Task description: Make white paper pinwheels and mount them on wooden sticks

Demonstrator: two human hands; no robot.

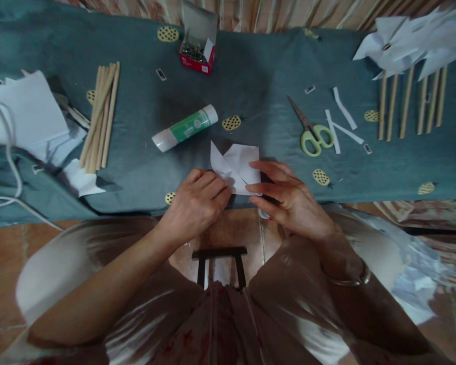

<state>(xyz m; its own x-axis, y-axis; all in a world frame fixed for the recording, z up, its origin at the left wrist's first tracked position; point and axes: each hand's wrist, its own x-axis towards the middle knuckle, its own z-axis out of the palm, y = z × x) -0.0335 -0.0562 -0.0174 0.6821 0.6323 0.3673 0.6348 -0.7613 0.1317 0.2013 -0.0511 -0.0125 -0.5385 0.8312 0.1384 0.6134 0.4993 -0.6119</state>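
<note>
A folded white paper piece (237,165) lies at the near edge of the blue-grey cloth (251,76). My left hand (197,203) has its fingers curled and pressed on the paper's lower left corner. My right hand (289,195) pinches the paper's lower right edge, fingers partly stretched over it; a thin dark object shows under its fingers, too hidden to name. A glue stick (186,128) lies just beyond the paper, to the left.
Green-handled scissors (313,133) and white paper strips (344,114) lie to the right. A red box of pins (197,50) stands at the back. Wooden sticks (101,114) lie left beside white sheets (23,114). Finished paper pinwheels (414,40) on sticks sit far right.
</note>
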